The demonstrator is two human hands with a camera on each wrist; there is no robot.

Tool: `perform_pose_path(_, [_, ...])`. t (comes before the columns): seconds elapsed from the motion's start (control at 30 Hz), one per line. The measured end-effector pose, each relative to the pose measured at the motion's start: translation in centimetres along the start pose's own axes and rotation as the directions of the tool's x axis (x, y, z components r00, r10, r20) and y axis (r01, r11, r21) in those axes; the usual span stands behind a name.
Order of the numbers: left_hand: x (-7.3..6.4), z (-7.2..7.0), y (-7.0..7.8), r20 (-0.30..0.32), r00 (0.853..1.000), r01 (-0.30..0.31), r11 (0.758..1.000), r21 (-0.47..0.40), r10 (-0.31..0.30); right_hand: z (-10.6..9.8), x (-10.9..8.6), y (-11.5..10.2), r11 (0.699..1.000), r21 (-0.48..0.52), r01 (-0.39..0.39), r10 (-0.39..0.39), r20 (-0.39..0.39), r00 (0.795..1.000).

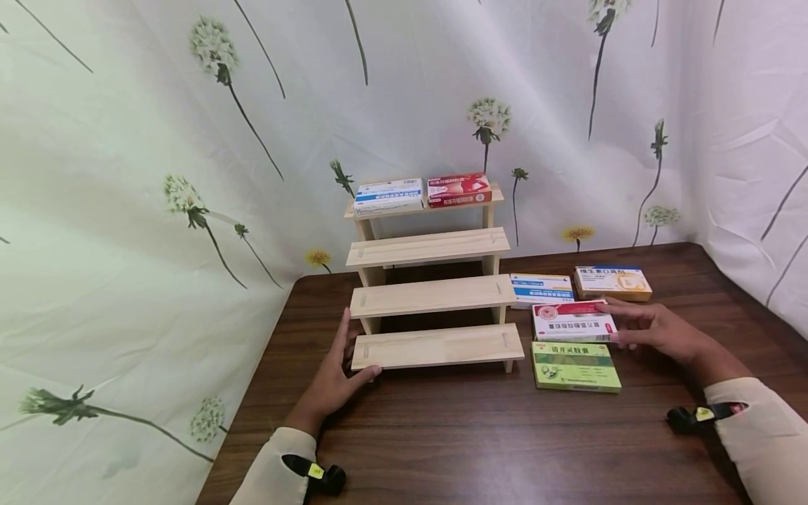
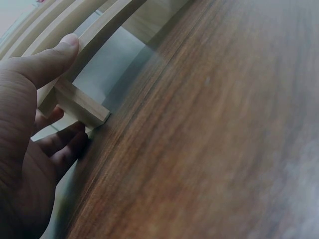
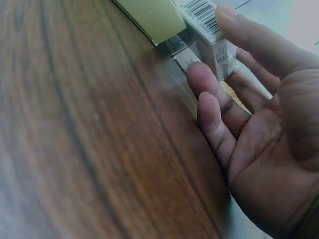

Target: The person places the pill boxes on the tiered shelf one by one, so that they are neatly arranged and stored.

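Note:
A light wooden stepped stand with several shelves stands on the table. My left hand grips the left end of its lowest shelf; in the left wrist view the thumb lies on the board, the other fingers around the leg. At the right, my right hand holds a red-and-white medicine box by its right end. The right wrist view shows that box's barcode side beside the thumb. In front of it lies a green medicine box; behind are a blue-and-white box and a white-and-orange box.
On the top shelf sit another blue-and-white box and a red box, side by side. A white curtain with dandelion prints hangs behind the dark wooden table and along its left side.

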State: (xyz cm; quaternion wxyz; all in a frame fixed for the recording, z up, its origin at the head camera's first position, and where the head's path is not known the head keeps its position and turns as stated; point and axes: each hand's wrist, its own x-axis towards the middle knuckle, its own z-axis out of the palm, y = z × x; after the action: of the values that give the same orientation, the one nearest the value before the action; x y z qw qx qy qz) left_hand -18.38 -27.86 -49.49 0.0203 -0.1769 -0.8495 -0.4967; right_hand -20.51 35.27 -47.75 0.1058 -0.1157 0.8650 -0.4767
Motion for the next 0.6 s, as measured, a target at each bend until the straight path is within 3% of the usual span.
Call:
perform_pose_path(0.23, [0.03,0.01,-0.21,0.008,1.000,-0.004,1.000,-0.027,0.004,0.10,-0.20,-0.10,0.999,0.008,0.042,-0.042,-0.038,0.998])
perform_pose_path(0.6, [-0.03,-0.05,-0.13,0.010,1.000,-0.002,1.000,-0.016,0.002,0.43,-0.09,-0.51,0.999,-0.006,0.042,-0.042,-0.047,0.998])
